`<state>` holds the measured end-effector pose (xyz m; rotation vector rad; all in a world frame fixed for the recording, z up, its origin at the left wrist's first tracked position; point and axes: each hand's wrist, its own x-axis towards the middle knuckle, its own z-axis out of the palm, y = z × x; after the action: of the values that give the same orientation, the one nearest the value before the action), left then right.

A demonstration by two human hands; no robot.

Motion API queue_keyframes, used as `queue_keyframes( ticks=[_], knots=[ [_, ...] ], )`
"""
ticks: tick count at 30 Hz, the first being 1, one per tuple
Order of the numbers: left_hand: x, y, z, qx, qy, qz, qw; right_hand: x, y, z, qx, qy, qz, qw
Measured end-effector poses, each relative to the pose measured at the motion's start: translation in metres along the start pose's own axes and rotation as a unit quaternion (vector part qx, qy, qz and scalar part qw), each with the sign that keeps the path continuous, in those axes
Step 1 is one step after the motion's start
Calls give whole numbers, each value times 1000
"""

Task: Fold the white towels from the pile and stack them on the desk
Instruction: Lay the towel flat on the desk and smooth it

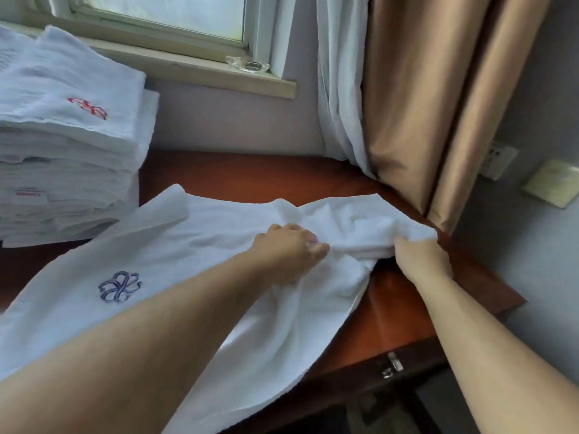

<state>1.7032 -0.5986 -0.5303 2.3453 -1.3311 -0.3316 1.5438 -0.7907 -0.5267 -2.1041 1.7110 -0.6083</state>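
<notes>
Lying rumpled across the glossy reddish wooden desk [391,321], one soft white terry towel [194,255] bore a blue embroidered emblem [119,286]. The left hand [291,249] pinched a bunched fold; the right hand [423,255] clenched its thick corner. One tall stack of folded towels [69,145] stood left, beige curtains [438,104] behind.

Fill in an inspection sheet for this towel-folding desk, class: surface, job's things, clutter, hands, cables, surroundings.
Surface: wooden desk, mostly covered by cloth.
Job's things: towel spread flat, blue emblem up, far end bunched; stack of folded towels at left, red emblem on top.
Clutter: nothing seen.
Hands: left hand and right hand both grip the bunched end.
Cables: nothing seen.
Surroundings: window, glass dish on sill, curtains, wall socket.
</notes>
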Motion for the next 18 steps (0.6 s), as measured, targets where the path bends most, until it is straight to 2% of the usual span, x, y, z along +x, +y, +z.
queue_keyframes(
  ticks=[2, 4, 7, 8, 10, 11, 12, 15, 16, 18],
  knots=[
    [17, 1, 6, 32, -8, -17, 999, 8, 4, -1, -44, -30, -30, 998],
    [23, -6, 13, 36, 26, -18, 999, 14, -3, 2, -22, -62, -91, 994],
    [20, -21, 21, -13, 96, 6, 995, 25, -19, 10, 190, -140, -72, 969],
    [19, -24, 21, -32, 108, 10, 994, 28, -25, 13, 270, -164, -59, 947],
    [17, -28, 19, -44, 109, 25, 993, 35, -39, 21, 437, -213, -3, 874],
    [16, -29, 18, -43, 106, 33, 993, 37, -48, 26, 490, -234, 27, 839],
    [14, -30, 18, -41, 104, 38, 993, 37, -56, 31, 509, -254, 42, 822],
    [13, -35, 19, -18, 106, 30, 994, 29, -78, 47, 470, -302, 60, 827],
    [14, -36, 19, -8, 107, 25, 994, 27, -83, 49, 460, -297, 69, 834],
    [16, -36, 19, -1, 114, 16, 993, 26, -90, 47, 445, -222, 93, 862]
  ],
)
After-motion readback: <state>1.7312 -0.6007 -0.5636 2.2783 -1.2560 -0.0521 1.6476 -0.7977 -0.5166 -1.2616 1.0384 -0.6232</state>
